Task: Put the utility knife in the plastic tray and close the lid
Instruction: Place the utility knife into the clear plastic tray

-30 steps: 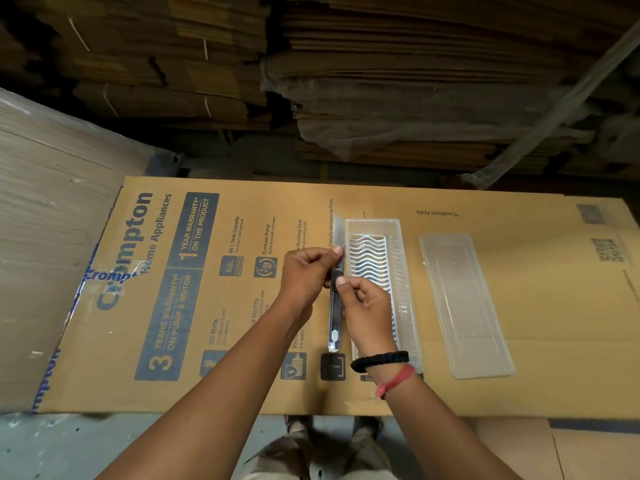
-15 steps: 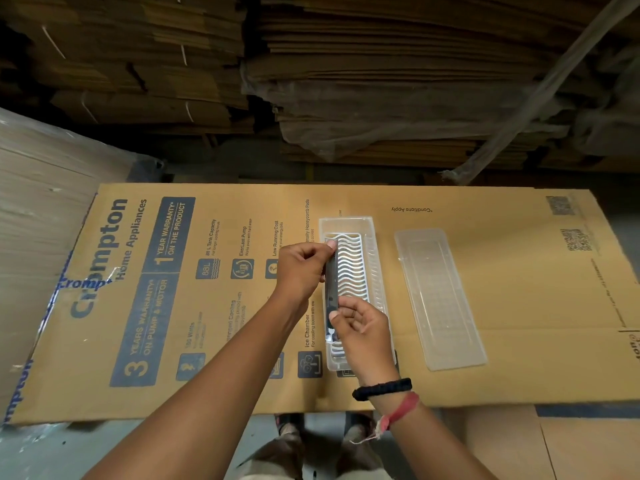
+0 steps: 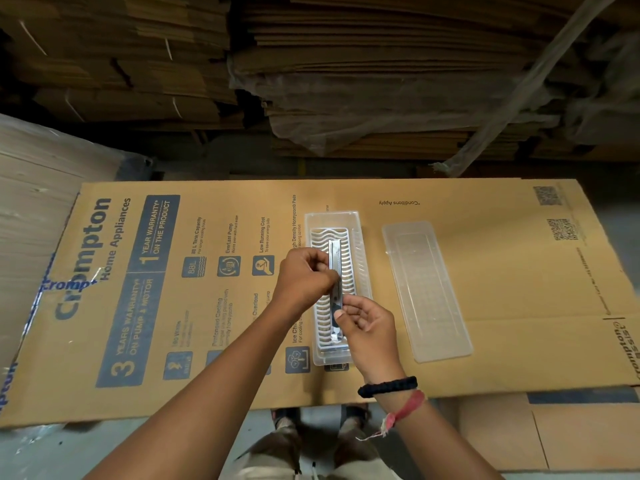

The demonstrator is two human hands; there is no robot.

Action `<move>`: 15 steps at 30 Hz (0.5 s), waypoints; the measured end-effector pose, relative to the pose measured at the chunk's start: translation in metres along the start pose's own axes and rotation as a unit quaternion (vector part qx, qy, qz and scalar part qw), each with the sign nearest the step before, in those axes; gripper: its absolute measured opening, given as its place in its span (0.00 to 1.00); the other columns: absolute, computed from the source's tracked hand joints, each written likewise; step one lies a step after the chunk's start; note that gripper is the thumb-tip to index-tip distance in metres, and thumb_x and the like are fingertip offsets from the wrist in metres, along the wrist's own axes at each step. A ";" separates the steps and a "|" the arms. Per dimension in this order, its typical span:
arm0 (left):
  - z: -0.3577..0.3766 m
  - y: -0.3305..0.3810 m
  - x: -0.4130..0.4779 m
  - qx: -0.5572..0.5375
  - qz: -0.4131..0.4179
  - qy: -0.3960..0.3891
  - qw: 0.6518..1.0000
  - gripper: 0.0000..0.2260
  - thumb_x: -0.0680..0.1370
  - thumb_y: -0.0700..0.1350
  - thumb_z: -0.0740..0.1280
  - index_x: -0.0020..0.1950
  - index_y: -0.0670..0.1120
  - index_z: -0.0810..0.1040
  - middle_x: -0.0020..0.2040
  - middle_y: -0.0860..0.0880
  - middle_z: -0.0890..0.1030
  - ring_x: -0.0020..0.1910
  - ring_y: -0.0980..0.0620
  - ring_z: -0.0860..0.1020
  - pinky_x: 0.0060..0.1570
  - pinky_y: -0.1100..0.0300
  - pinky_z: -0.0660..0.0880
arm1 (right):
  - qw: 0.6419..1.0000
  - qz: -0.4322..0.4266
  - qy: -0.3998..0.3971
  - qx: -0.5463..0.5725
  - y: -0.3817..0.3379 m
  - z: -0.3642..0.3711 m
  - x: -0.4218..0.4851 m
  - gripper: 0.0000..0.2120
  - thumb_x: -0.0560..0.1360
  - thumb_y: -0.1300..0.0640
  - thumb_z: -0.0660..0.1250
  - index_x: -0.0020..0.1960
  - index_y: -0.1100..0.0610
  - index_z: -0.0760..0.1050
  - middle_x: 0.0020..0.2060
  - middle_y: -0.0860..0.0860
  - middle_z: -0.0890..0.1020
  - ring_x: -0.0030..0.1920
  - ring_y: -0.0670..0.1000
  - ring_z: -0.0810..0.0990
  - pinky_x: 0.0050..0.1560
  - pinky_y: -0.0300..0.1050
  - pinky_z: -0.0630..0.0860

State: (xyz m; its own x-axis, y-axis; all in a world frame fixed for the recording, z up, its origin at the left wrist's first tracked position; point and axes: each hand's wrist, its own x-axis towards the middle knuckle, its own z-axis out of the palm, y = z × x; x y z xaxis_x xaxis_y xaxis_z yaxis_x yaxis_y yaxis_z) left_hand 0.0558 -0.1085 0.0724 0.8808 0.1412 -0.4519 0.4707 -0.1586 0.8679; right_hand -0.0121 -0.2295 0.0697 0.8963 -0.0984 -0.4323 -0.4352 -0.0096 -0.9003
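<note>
A long clear plastic tray [image 3: 358, 237] with a white wavy grid insert lies lengthwise on the flattened cardboard box [image 3: 502, 271]. The silver and dark utility knife [image 3: 335, 258] lies along the tray's middle, over the insert. My left hand [image 3: 304, 280] pinches the knife at mid length from the left. My right hand [image 3: 369, 325] holds its near end with thumb and fingers. The clear lid [image 3: 426, 292] rests flat on the cardboard just right of the tray, apart from it.
Tall stacks of flattened cardboard [image 3: 311, 64] fill the background. A plastic-wrapped stack [image 3: 34, 202] stands at the left. My feet and grey floor [image 3: 263, 438] show below the cardboard's near edge. More cardboard [image 3: 571, 434] lies at lower right.
Both hands carried the knife to the right, from beside the tray's left edge to over its middle, and lowered it toward the insert.
</note>
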 end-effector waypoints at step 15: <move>0.017 0.000 -0.008 0.072 0.000 0.050 0.996 0.07 0.65 0.34 0.71 0.36 0.42 0.74 0.31 0.48 0.73 0.31 0.49 0.72 0.36 0.51 0.77 | 0.995 -0.014 0.038 -0.087 0.004 -0.007 -0.002 0.07 0.72 0.61 0.71 0.46 0.51 0.79 0.36 0.51 0.83 0.36 0.46 0.82 0.39 0.39 0.79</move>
State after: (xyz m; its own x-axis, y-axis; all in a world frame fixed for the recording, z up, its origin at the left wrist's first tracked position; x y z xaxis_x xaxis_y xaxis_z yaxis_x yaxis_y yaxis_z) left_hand 0.0499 -0.1267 0.0723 0.8749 0.2360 -0.4230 0.4793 -0.2958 0.8263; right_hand -0.0159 -0.2366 0.0674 0.9020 -0.1709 -0.3966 -0.4247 -0.1848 -0.8863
